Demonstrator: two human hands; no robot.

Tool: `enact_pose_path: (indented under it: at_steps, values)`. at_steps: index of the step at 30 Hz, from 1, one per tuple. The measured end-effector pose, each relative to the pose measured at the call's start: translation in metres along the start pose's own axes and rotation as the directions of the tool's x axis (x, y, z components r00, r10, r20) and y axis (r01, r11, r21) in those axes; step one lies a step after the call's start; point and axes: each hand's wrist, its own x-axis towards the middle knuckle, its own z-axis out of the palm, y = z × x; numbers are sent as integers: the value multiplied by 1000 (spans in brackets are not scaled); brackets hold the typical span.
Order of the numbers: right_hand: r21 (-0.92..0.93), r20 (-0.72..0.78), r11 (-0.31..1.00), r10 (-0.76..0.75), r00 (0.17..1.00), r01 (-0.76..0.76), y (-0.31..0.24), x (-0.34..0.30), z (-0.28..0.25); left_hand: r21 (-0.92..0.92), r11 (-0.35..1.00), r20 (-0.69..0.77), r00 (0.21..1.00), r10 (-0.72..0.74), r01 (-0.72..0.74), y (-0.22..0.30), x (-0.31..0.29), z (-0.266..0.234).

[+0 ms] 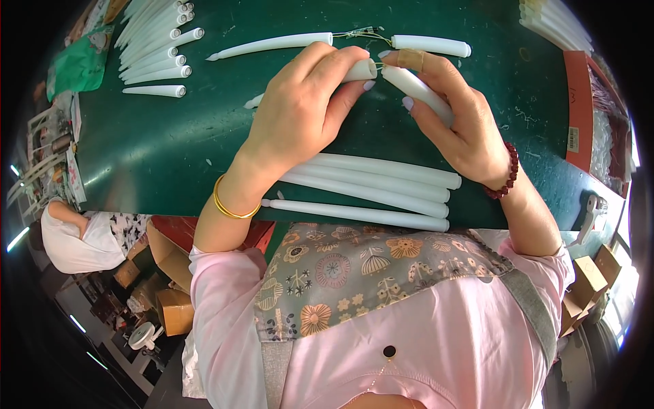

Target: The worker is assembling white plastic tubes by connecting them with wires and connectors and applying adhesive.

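Observation:
My left hand (296, 102) is closed around a white taper candle tube (362, 70), its hollow end facing right and its thin tip (253, 102) showing past the hand. A shorter white tube (412, 84) is pinched in my right hand (466, 116), tilted down to the right. Thin yellowish wires (379, 65) span the small gap between both pieces. Just beyond, a long taper (276, 46) and a short tube (432, 46) lie joined by wires with a small circuit piece (361, 31). Nearer me, below my hands, rest several long white tapers (381, 184).
The green tabletop (170, 150) holds several white tapers (153, 51) at the far left, near a green bag (82, 63). On the right stands a red box (579, 116) with clear plastic inside. Far right lie pale tubes (555, 20). Another person's sleeve (85, 242) shows at left.

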Motion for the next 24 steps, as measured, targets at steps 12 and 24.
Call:
enact_pose_path:
  at_steps: [12,24]
  values:
    - [-240,164,966,137,977,-95,0,4,-10,44,994,161,983,88,-96,-11,2,-17]
    - [-437,127,894,-47,991,98,-5,-8,-5,110,982,150,979,138,-155,-4,-9,-14]
